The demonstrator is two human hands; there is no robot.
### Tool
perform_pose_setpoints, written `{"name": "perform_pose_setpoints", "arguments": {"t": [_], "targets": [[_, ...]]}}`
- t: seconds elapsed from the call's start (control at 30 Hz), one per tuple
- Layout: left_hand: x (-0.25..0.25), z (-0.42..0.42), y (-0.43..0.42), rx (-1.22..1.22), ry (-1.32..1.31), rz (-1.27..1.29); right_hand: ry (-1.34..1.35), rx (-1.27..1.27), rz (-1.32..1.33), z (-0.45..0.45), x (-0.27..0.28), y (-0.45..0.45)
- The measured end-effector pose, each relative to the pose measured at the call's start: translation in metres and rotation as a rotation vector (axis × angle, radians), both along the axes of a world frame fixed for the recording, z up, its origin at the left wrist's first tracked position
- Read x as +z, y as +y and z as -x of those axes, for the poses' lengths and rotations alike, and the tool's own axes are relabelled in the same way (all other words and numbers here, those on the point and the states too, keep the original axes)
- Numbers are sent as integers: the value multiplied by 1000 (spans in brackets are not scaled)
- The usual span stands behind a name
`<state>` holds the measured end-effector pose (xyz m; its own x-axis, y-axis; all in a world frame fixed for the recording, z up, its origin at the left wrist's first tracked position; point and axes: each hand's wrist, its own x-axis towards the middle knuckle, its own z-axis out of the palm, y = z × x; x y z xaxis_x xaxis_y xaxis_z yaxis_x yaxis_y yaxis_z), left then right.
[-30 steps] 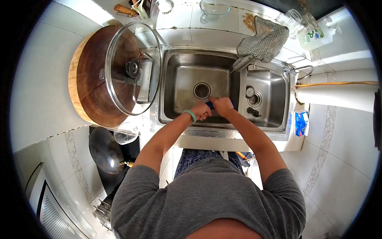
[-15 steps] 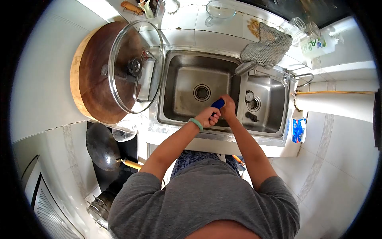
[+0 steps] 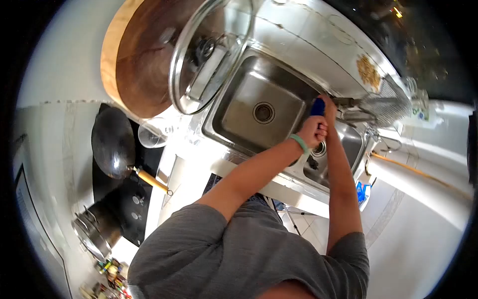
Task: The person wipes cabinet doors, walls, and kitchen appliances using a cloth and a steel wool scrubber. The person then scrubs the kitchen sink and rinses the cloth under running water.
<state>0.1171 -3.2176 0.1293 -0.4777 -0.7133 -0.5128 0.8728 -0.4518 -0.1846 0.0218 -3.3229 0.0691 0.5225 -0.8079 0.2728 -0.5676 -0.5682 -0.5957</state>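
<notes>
Over the divider between the two sink basins, my left hand (image 3: 313, 130), with a green band at the wrist, is closed round a dark blue item (image 3: 317, 107). My right hand (image 3: 327, 105) is right beside it, its fingers wrapped behind the blue item near the faucet (image 3: 343, 101). What the blue item is cannot be made out. Below the hands lies the large steel basin (image 3: 249, 119). A dark clump (image 3: 312, 162) rests in the small basin (image 3: 343, 144).
A glass lid (image 3: 174, 74) leans before a round wooden board (image 3: 144, 60) at the left. A wok (image 3: 113, 144) with a wooden handle sits on the stove (image 3: 137, 192). Near the back are yellowish pieces (image 3: 367, 73) and a mesh cloth (image 3: 391, 105).
The view has turned and shifted. Both hands have moved right and back with the blue item, from over the large basin to the divider near the faucet.
</notes>
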Motion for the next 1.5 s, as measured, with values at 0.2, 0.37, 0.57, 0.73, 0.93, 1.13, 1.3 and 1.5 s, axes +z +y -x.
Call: {"name": "perform_pose_setpoints", "arguments": {"t": [0.2,0.37,0.57,0.73,0.93,1.13,1.3,1.5], "targets": [[18,12,-10,122,29,-41,269,-78,-159,10,20,-14],[18,12,-10,96,23,-78,249,17,-67,24,2,-21],[9,11,-3,37,-86,-43,175,21,-184,25,-14,-18],[-2,-15,36,-7,-709,172,290,136,-58,-5,55,32],[-45,-59,77,-373,-1751,373,681,-262,165,52,75,44],[-26,-106,71,-584,-2064,489,699,-537,-96,93,66,42],[12,-122,47,-587,-2258,714,675,-520,65,85,61,52],[34,-113,30,-740,-2403,685,748,-573,-13,76,61,52]]}}
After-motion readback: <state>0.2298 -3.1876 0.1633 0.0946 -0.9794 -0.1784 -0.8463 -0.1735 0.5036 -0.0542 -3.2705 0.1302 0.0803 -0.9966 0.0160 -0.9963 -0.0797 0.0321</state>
